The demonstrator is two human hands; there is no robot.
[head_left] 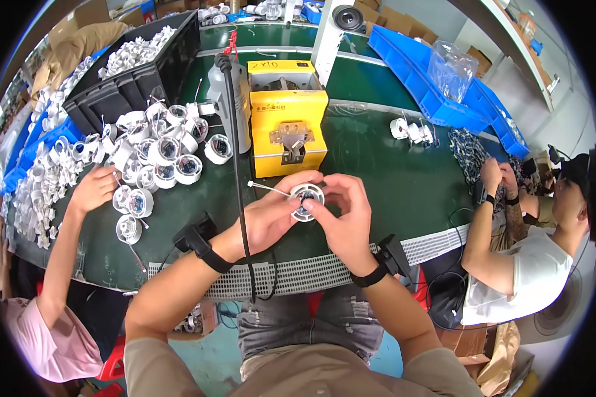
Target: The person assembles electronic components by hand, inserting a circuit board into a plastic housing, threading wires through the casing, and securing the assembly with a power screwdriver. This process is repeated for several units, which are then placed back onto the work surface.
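Observation:
Between my two hands sits a round white plastic housing (307, 200) with a dark circuit board inside and a white-plugged cable (265, 189) sticking out to the left. My left hand (271, 215) grips its left side, fingers curled behind it. My right hand (343, 215) closes on it from the right, thumb pressed onto its open face. Just beyond my hands stands a yellow machine (289, 126) with a small metal fixture on its front. A dark cable (240, 172) hangs down past my left wrist.
Many similar white housings (165, 152) lie piled to the left, where a co-worker's hand (96, 188) reaches in. A black crate (139, 73) of white parts stands behind. At right are blue trays (430, 86), a heap of dark cables (470, 155) and another person (523, 264).

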